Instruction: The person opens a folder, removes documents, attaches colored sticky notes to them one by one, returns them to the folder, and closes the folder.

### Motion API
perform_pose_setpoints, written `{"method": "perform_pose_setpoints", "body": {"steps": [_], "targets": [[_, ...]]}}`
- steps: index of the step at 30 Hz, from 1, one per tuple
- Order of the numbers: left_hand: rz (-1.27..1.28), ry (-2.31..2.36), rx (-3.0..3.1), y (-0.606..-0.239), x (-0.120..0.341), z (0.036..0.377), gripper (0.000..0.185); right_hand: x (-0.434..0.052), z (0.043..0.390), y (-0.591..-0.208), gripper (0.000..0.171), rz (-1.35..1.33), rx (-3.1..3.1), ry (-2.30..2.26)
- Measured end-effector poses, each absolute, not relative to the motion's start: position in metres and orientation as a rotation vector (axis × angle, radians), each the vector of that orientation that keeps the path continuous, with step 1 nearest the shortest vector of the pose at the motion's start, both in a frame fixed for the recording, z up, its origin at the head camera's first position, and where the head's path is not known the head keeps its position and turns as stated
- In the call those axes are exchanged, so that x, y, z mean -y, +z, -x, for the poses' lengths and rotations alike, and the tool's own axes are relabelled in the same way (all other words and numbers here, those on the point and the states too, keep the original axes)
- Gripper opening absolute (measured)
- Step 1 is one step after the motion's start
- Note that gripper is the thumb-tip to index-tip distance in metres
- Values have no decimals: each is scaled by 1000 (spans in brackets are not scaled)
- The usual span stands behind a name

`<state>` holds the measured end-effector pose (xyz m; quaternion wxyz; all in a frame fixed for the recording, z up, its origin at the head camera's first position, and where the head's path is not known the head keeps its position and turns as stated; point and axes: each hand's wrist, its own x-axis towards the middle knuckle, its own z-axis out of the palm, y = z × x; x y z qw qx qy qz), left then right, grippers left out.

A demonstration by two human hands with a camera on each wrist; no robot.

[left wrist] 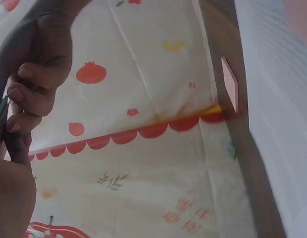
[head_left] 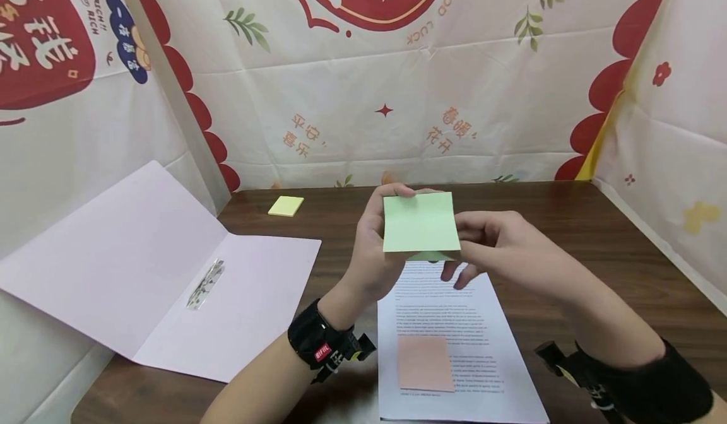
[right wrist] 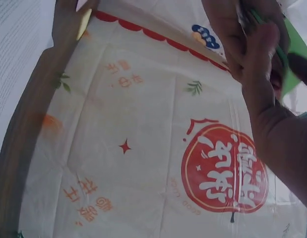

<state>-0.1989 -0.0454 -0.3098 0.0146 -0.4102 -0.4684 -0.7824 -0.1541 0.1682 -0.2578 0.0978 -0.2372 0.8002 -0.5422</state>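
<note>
My left hand [head_left: 368,247] grips a pad of light green sticky notes [head_left: 420,222] from its left side, thumb on the top face. At the pad's right edge my right hand [head_left: 500,238] pinches near the lower corner with thumb and bent fingers. A darker green strip shows under the pad's near edge. In the right wrist view the green pad [right wrist: 296,59] is partly covered by the fingers. Below the hands lies a stack of printed sheets [head_left: 466,405], with a pink sticky note [head_left: 426,362] flat on its lower part.
An open lavender folder [head_left: 272,285] with a metal clip [head_left: 206,284] lies to the left, its cover raised against the cloth wall. A yellow sticky pad [head_left: 286,206] lies at the table's back left. Patterned cloth [head_left: 352,83] encloses the brown table [head_left: 568,235]. A flat pink piece [left wrist: 230,82] shows in the left wrist view.
</note>
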Motion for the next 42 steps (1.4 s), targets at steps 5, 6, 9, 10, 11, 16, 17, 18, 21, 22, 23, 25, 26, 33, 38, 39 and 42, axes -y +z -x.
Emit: {"method": "perform_pose_setpoints", "body": {"steps": [5,6,9,10,11,16,17,18,21,22,23,25,26,33,38,39,42], "targets": [[1229,-1605,1715,-302,48,198,54,-159,154,-265,33,635,-2434,-1698],[1188,-1392,1732,-301,50,198,47,-158,154,-266,31,634,-2445,-1711],[1088,-818,1662,-296,55,199,21,-157,152,-266,25,644,-2483,-1739],[1075,-680,1625,-294,57,199,16,-157,152,-266,24,647,-2500,-1743],[1060,-555,1587,-293,59,199,13,-157,152,-266,24,658,-2512,-1745],[1032,-203,1494,-290,61,196,10,-156,150,-267,23,654,-2543,-1733],[1027,-177,1495,-290,61,196,9,-155,150,-267,22,648,-2550,-1723],[1024,-160,1506,-291,61,196,8,-154,149,-267,21,635,-2560,-1710],[1033,-174,1556,-293,63,196,8,-153,148,-267,20,631,-2584,-1675],[1038,-191,1580,-293,64,196,10,-152,147,-266,20,625,-2591,-1663],[1047,-212,1602,-293,64,197,11,-152,146,-265,20,618,-2597,-1654],[1067,-262,1645,-294,65,197,14,-153,145,-264,22,608,-2614,-1633],[1077,-292,1666,-293,65,197,14,-154,145,-263,23,599,-2622,-1622],[1135,-641,1787,-289,65,196,9,-158,140,-259,21,605,-2655,-1573],[1083,-959,1860,-287,65,194,11,-159,138,-257,17,643,-2672,-1553],[1067,-1020,1868,-287,65,194,11,-159,137,-257,16,648,-2680,-1542],[1031,-1155,1875,-286,64,195,10,-160,135,-255,15,661,-2703,-1512]]}}
